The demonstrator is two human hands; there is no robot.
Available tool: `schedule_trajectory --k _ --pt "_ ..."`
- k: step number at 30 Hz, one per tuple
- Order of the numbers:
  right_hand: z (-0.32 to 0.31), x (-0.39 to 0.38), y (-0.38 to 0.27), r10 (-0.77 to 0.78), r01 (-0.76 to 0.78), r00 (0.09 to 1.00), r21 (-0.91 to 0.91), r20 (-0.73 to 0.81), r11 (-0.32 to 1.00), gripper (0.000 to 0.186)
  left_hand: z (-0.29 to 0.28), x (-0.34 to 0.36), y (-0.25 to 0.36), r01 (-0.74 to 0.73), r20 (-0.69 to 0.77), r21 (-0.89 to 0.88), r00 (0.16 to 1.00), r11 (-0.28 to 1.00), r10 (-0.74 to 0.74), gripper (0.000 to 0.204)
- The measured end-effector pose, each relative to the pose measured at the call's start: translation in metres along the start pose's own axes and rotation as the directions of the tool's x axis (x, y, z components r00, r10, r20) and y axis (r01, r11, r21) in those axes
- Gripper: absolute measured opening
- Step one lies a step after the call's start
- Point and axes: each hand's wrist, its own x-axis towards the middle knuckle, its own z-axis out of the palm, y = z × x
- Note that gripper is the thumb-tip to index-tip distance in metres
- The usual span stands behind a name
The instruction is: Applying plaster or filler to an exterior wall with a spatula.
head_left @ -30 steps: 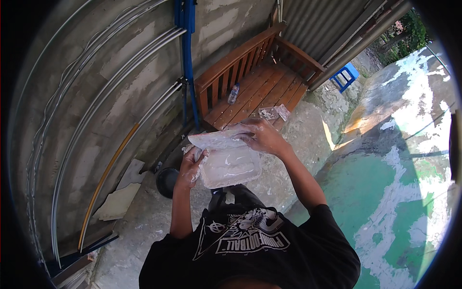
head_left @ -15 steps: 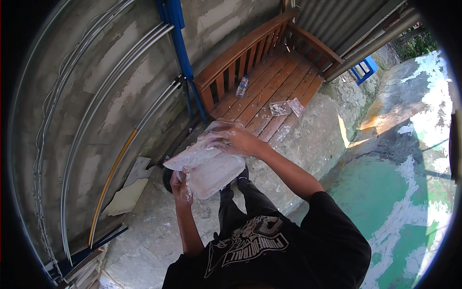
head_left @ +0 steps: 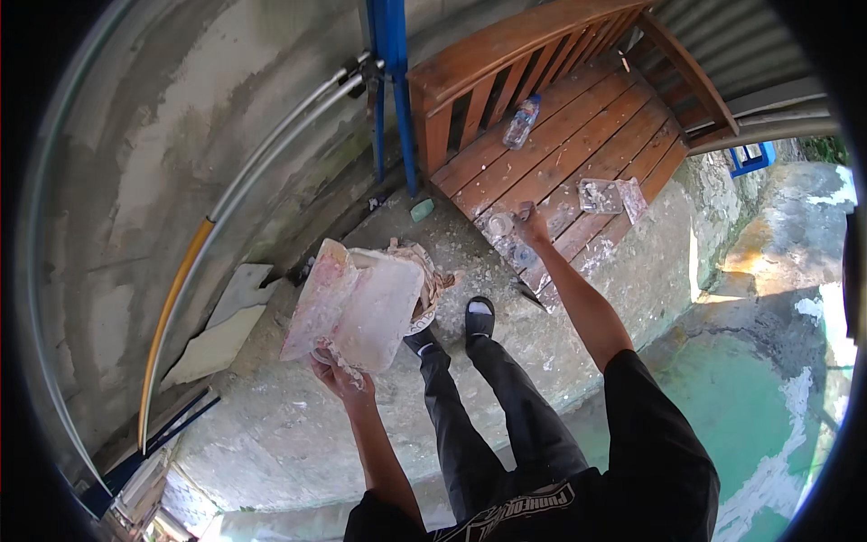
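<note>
A translucent hinged plastic box [head_left: 384, 312], smeared with white and pink residue, hangs spread open from my left hand [head_left: 341, 375]. Fingers of that hand pinch its lower edge, and white crumbs stick to them. My right hand [head_left: 531, 224] is over the near end of the wooden bench [head_left: 564, 131], fingers curled in; what they hold, if anything, I cannot make out. Close by on the slats are a small clear round piece [head_left: 500, 224] and another clear piece [head_left: 523, 256]. Partly hidden behind the box, a white-rimmed container [head_left: 424, 312] has crumpled brownish material in it.
Farther along the bench lie a clear bottle [head_left: 521, 122] and an open clear tray [head_left: 600, 196] with residue. A blue post [head_left: 390, 90] and metal pipes [head_left: 271, 135] line the wall at left. Broken board pieces [head_left: 217, 343] lean there. A blue stool [head_left: 751, 159] stands far right.
My right hand has left the plastic box and moved over the bench. The box now hangs from my left hand alone. The view has shifted, showing more of the floor and my feet.
</note>
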Motion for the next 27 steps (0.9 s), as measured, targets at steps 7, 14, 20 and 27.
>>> schedule_trajectory --k 7,14,20,27 --pt "0.097 0.015 0.052 0.141 -0.120 0.987 -0.226 0.082 0.967 0.036 -0.057 0.016 -0.074 0.059 -0.167 0.059 0.985 0.997 -0.048 0.032" --pt "0.102 -0.012 0.039 0.077 -0.065 0.996 -0.199 0.054 0.978 0.032 -0.075 0.000 -0.102 0.070 -0.146 0.000 0.987 0.998 -0.069 0.029" --pt "0.076 -0.080 -0.013 0.206 -0.411 0.909 0.695 0.363 0.590 0.018 -0.082 0.005 -0.131 0.028 -0.059 0.136 0.998 0.990 -0.020 0.025" --pt "0.004 -0.154 -0.156 -0.095 -0.048 0.987 0.806 0.129 0.589 0.020 -0.048 0.025 -0.136 0.026 -0.160 0.001 0.987 1.000 -0.026 0.022"
